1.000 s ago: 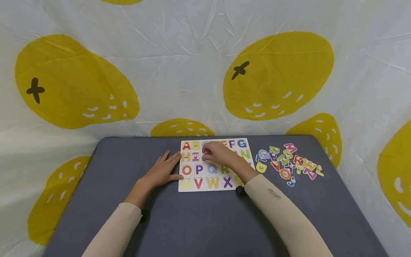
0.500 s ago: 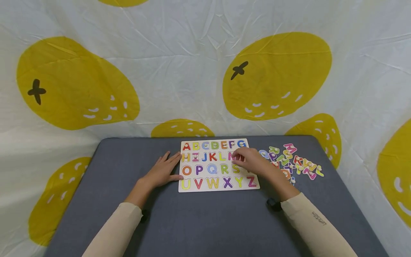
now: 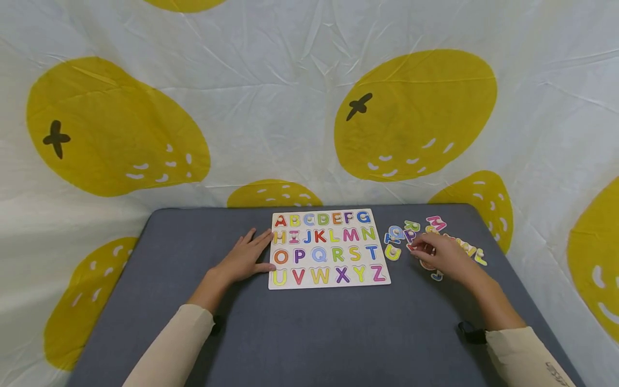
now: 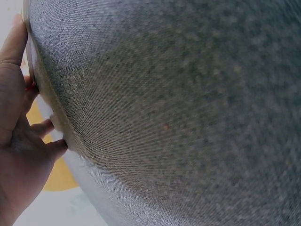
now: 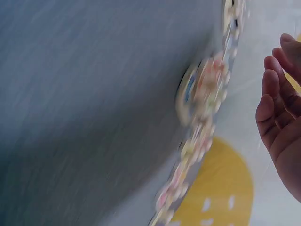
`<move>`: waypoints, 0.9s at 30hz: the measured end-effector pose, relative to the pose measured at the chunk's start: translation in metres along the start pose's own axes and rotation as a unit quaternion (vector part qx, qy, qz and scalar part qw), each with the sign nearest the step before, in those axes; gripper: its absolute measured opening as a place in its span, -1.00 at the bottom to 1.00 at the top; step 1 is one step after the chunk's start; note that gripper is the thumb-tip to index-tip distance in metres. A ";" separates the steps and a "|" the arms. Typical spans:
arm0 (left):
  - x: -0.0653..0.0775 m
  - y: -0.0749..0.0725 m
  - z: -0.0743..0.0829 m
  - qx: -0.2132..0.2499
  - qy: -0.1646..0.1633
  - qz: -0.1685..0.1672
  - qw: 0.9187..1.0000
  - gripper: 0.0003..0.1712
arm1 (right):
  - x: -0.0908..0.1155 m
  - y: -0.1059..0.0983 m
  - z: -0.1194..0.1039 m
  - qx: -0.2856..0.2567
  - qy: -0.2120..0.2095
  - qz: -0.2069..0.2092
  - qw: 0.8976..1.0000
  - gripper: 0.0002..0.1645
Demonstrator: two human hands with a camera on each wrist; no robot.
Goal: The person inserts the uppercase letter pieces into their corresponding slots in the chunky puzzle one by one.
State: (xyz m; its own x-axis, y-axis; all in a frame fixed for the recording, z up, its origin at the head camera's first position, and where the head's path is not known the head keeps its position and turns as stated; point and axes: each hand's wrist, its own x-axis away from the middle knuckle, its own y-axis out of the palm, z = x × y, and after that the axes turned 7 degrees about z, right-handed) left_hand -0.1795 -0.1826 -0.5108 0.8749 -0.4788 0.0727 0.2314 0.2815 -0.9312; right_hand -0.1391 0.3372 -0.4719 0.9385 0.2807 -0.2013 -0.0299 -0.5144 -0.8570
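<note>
A pale wooden alphabet puzzle board [image 3: 309, 284] lies on the grey table, its coloured letters in rows. Knobs show on top-row letters such as the G [image 3: 364, 216], and on the I at the second row's left. My left hand [image 3: 244, 255] rests spread at the board's left edge, thumb and fingertips touching it. Over a loose heap of letter pieces, my right hand [image 3: 447, 253] hovers with relaxed, slightly bent fingers. The right wrist view shows those fingers [image 5: 270, 84] holding nothing, above the blurred pieces. Part of the heap is hidden beneath this hand.
Nearest the board lie a yellow U piece [image 3: 393, 252] and a blue Q piece [image 3: 396, 233]. A pink M piece [image 3: 436, 222] is at the back of the heap. Behind the table [image 3: 309, 338] hangs a white cloth [image 3: 271, 129] printed with yellow fruit.
My right hand has moved right, from above the board's upper rows to over the heap of letters, uncovering the board. My left hand stays at the board's left edge.
</note>
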 end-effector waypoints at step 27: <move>0.000 0.001 0.000 -0.003 -0.004 -0.001 1.000 0.14 | 0.047 -0.005 0.045 0.030 0.074 -0.063 0.995 -0.76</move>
State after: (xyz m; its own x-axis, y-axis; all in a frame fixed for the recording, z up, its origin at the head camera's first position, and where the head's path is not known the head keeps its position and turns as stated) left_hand -0.1794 -0.1829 -0.5115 0.8780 -0.4724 0.0773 0.2304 0.2755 -0.9333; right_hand -0.1102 0.3892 -0.4982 0.9765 0.2144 -0.0223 0.0742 -0.4317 -0.8990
